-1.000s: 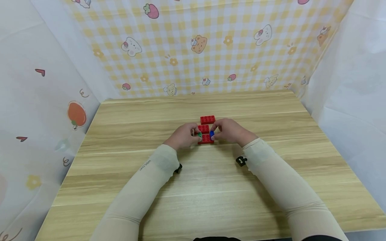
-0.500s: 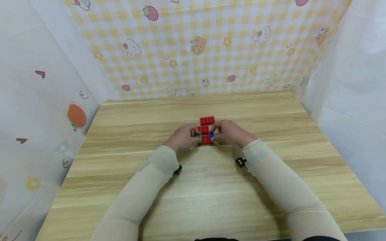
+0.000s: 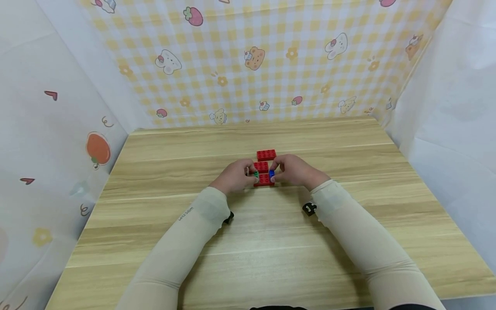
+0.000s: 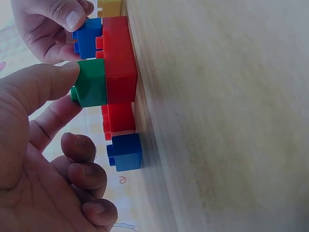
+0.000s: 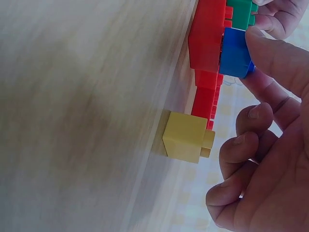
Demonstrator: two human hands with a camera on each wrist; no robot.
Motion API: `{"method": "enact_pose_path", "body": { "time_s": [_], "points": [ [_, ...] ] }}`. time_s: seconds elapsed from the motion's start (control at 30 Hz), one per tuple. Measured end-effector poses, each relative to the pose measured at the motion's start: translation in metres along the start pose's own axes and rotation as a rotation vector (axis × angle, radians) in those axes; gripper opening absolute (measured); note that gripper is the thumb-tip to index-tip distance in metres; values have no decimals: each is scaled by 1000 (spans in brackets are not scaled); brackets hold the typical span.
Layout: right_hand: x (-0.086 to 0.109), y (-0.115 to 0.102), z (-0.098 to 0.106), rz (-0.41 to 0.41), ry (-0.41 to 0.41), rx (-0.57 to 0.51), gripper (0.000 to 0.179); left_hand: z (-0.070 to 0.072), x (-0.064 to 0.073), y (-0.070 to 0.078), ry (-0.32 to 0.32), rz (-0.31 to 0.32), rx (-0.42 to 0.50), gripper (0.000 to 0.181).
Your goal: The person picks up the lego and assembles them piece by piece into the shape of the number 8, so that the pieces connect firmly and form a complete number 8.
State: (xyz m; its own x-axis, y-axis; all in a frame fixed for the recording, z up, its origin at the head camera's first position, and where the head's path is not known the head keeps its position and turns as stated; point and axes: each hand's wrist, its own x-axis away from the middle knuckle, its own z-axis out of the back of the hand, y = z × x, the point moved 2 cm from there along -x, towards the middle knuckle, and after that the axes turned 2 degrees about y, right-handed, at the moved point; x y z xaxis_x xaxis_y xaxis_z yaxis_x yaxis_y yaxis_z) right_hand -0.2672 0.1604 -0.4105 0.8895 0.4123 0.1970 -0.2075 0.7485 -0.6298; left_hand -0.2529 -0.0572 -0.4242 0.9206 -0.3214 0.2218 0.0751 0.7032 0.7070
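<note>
My left hand (image 3: pixel 234 175) pinches a small green building brick (image 4: pixel 91 83) between thumb and forefinger. The green brick sits on the studs at one end of the nearest red brick (image 4: pixel 120 63). At that red brick's other end, my right hand (image 3: pixel 296 171) pinches a small blue brick (image 5: pixel 235 52) the same way. In the right wrist view a thin gap shows between part of the blue brick and the red one; whether it is fully seated I cannot tell. Each hand's other fingers are curled and hold nothing.
Behind the nearest brick lie a second red brick (image 3: pixel 261 167) and a third red brick (image 3: pixel 266 155) on the wooden table (image 3: pixel 248 249). A loose blue brick (image 4: pixel 128 152) is near my left fingers, a yellow brick (image 5: pixel 186 137) near my right. A patterned cloth (image 3: pixel 232 64) hangs behind.
</note>
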Motion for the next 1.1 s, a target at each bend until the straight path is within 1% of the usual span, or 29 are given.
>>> {"method": "enact_pose_path", "body": {
  "time_s": [0.47, 0.87, 1.1],
  "points": [
    [-2, 2, -1, 9, -3, -2, 23, 0, -2, 1, -7, 12, 3, 15],
    [-3, 5, -2, 17, 0, -2, 22, 0, -3, -1, -6, 8, 7, 15],
    [-4, 6, -2, 28, -2, -1, 23, 0, -3, 0, -1, -12, -25, 15]
  ]
}}
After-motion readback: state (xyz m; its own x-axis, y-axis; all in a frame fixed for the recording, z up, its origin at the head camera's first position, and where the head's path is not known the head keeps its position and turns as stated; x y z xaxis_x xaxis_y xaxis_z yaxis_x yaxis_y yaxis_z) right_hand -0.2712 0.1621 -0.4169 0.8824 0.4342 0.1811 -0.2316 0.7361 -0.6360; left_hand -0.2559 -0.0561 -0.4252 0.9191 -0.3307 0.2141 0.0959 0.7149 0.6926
